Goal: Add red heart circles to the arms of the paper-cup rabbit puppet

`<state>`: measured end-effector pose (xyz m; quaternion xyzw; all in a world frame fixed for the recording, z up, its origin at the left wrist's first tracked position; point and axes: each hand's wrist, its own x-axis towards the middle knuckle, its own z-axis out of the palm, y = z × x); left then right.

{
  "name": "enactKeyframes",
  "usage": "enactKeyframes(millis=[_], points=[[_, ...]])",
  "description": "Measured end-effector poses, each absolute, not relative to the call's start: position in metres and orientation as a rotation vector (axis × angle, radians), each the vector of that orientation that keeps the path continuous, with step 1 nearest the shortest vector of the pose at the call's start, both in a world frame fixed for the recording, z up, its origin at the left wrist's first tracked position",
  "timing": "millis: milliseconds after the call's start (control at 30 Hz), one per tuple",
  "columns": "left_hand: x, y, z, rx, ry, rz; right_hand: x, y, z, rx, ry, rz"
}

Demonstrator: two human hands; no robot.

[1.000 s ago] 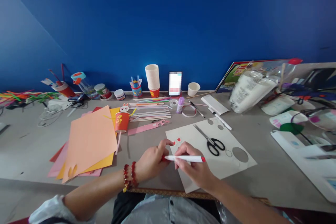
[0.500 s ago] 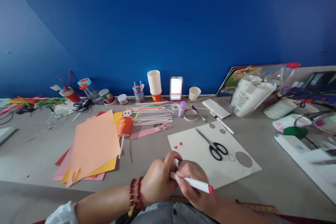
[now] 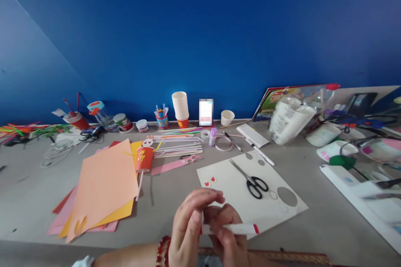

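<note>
Low over the front of the desk, my right hand (image 3: 230, 231) grips a white marker (image 3: 241, 229) with red ends, held nearly level. My left hand (image 3: 189, 223) is curved around the marker's left end, fingers stretched forward and thumb apart. Its palm side meets the red end there; the exact contact is partly hidden. Beyond both hands lies a sheet of white paper (image 3: 269, 212) with holes cut in it. On it rest black-handled scissors (image 3: 257, 186), a thin paper ring (image 3: 273, 195) and two small white discs with red hearts (image 3: 213, 179).
Coloured paper sheets (image 3: 106, 183) lie left, beside a red paper cup figure (image 3: 145, 158). Straws (image 3: 178, 150), a purple glue stick (image 3: 212, 137), a tape roll (image 3: 223, 143) and stacked cups (image 3: 180, 106) stand farther back. A white tray (image 3: 344, 192) and bagged cups (image 3: 291, 121) are right.
The marker's left end, earlier bare at the tip, now shows red against my left palm. My left fingers have straightened from a tighter curl. Both hands have moved lower and closer together.
</note>
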<state>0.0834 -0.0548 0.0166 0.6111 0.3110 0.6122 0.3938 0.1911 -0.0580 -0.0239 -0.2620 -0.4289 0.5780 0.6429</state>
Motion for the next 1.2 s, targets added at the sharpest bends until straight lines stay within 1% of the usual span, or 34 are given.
enactKeyframes(millis=[67, 133, 233, 300, 333, 367, 400, 467, 533, 700, 833, 933, 1100, 1200], points=[[0.079, -0.050, 0.019, 1.702, 0.805, 1.482, 0.195, -0.051, -0.019, -0.610, -1.077, 1.272], [0.070, -0.040, 0.019, 1.905, 0.896, 1.300, 0.203, -0.038, -0.011, -0.661, -1.267, 1.263], [0.053, -0.019, 0.014, 2.109, 1.066, 1.033, 0.219, -0.009, 0.003, -0.761, -1.430, 1.489], [0.043, -0.004, 0.007, 2.199, 1.157, 0.977, 0.235, 0.018, 0.011, -0.779, -1.598, 1.590], [0.040, 0.004, 0.003, 2.233, 1.228, 0.968, 0.245, 0.035, 0.013, -0.823, -1.661, 1.512], [0.037, 0.014, -0.001, 2.247, 1.328, 0.976, 0.257, 0.054, 0.015, -0.942, -1.703, 1.348], [0.035, 0.024, -0.004, 2.252, 1.462, 0.965, 0.269, 0.075, 0.016, -1.141, -1.739, 1.099], [0.034, 0.048, -0.011, 2.292, 1.744, 0.758, 0.292, 0.120, 0.014, -1.619, -1.862, 0.544], [0.036, 0.072, -0.018, 2.306, 1.821, 0.688, 0.309, 0.161, 0.008, -1.793, -1.861, 0.432], [0.054, 0.108, -0.034, 2.409, 1.849, 0.543, 0.313, 0.220, -0.016, -2.019, -1.897, 0.417], [0.064, 0.113, -0.043, 2.471, 1.799, 0.466, 0.307, 0.234, -0.029, -2.100, -1.898, 0.480], [0.063, 0.110, -0.044, 2.491, 1.753, 0.481, 0.310, 0.237, -0.028, -2.078, -1.889, 0.493], [0.049, 0.095, -0.037, 2.505, 1.646, 0.576, 0.329, 0.214, -0.006, -1.939, -1.842, 0.395], [0.039, 0.073, -0.029, 2.508, 1.539, 0.614, 0.341, 0.176, 0.008, -1.799, -1.819, 0.436]])
